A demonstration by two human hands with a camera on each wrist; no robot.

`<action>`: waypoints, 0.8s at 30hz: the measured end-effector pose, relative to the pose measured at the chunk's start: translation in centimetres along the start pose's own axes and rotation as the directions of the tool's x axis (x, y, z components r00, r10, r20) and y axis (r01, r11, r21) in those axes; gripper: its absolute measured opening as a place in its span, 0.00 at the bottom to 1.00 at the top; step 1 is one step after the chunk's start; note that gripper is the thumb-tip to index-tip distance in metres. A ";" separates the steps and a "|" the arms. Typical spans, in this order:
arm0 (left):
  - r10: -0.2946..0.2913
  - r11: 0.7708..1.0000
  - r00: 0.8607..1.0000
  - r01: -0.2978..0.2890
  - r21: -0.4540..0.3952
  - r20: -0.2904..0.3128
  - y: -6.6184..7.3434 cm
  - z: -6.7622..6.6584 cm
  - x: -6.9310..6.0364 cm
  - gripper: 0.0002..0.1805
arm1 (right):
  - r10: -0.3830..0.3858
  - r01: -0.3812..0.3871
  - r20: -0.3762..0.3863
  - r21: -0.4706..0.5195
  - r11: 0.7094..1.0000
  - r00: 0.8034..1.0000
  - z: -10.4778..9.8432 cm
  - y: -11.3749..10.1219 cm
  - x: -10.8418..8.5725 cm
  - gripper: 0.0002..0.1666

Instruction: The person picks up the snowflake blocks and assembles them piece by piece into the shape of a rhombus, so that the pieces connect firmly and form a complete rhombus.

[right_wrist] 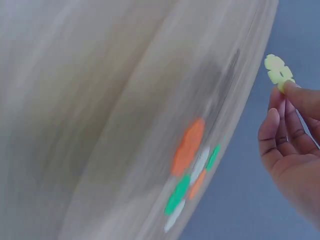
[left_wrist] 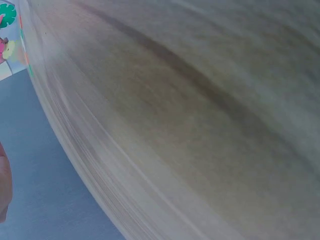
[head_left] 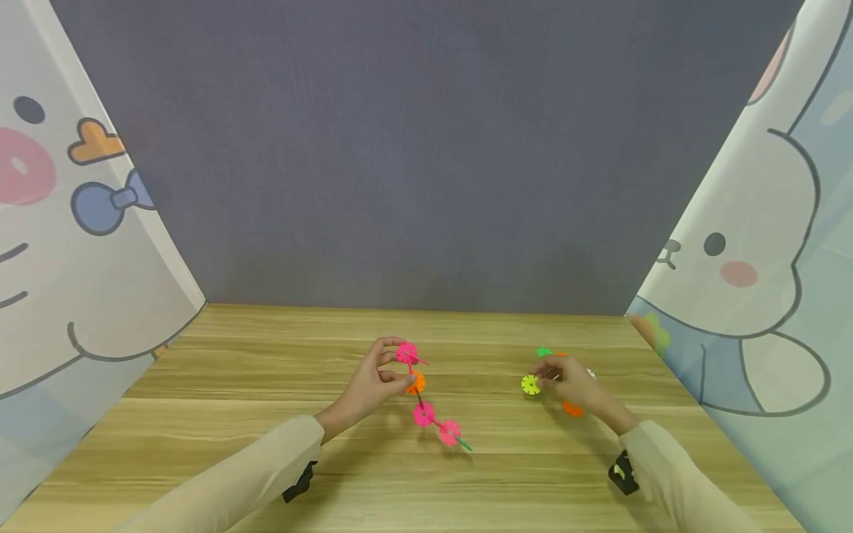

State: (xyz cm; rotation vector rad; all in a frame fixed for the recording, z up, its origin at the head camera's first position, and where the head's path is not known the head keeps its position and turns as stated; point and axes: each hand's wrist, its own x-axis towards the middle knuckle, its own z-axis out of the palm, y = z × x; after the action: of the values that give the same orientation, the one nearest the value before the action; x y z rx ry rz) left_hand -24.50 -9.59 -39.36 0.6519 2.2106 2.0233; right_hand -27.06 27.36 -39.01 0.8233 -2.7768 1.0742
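My left hand pinches an orange snowflake disc in a chain of interlocking plastic discs held above the table. A pink disc tops the chain, with another pink edge-on beside it. Two pink discs and an edge-on green disc hang lower. Only a sliver of the left hand shows in the left wrist view; the chain is out of sight there. Between thumb and fingertips, my right hand pinches a yellow snowflake disc, also seen as a notched yellow disc in the right wrist view.
Loose orange, green and white discs lie on the wooden table below the right hand. A grey panel rises behind, and cartoon-printed walls flank both sides.
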 end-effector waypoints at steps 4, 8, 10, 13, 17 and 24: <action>0.006 1.000 1.000 -0.006 0.002 0.002 0.1 0.1 0.0 0.31 | 0.021 -0.020 -0.009 0.115 0.993 1.000 1.1 -1.2 0.3 0.09; 0.003 1.000 1.000 -0.003 -0.011 0.010 0.1 0.3 0.0 0.31 | 0.031 -0.030 -0.004 0.188 0.982 1.000 2.4 -2.3 0.9 0.09; 0.001 1.000 1.000 -0.001 -0.011 0.015 0.1 0.4 -0.1 0.31 | 0.028 -0.027 -0.002 0.204 0.979 1.000 3.0 -2.9 1.3 0.09; 0.002 1.000 1.000 -0.001 -0.011 0.019 0.1 0.5 -0.1 0.31 | 0.018 -0.016 -0.004 0.225 0.974 1.000 3.9 -3.8 1.9 0.09; 0.004 1.000 1.000 -0.004 -0.009 0.022 0.1 0.7 -0.1 0.31 | 0.015 -0.019 0.015 0.274 0.961 1.000 4.9 -5.1 2.5 0.09; 0.003 1.000 1.000 -0.002 -0.002 0.025 0.0 0.8 -0.1 0.31 | 0.061 -0.072 0.040 0.390 0.918 0.997 6.1 -7.3 3.6 0.11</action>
State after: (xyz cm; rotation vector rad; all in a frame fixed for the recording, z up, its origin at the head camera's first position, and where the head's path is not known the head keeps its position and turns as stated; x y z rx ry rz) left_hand -24.16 -8.85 -39.49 0.6759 2.1948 2.0076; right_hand -25.71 17.30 -38.38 0.7819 -2.6637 1.6800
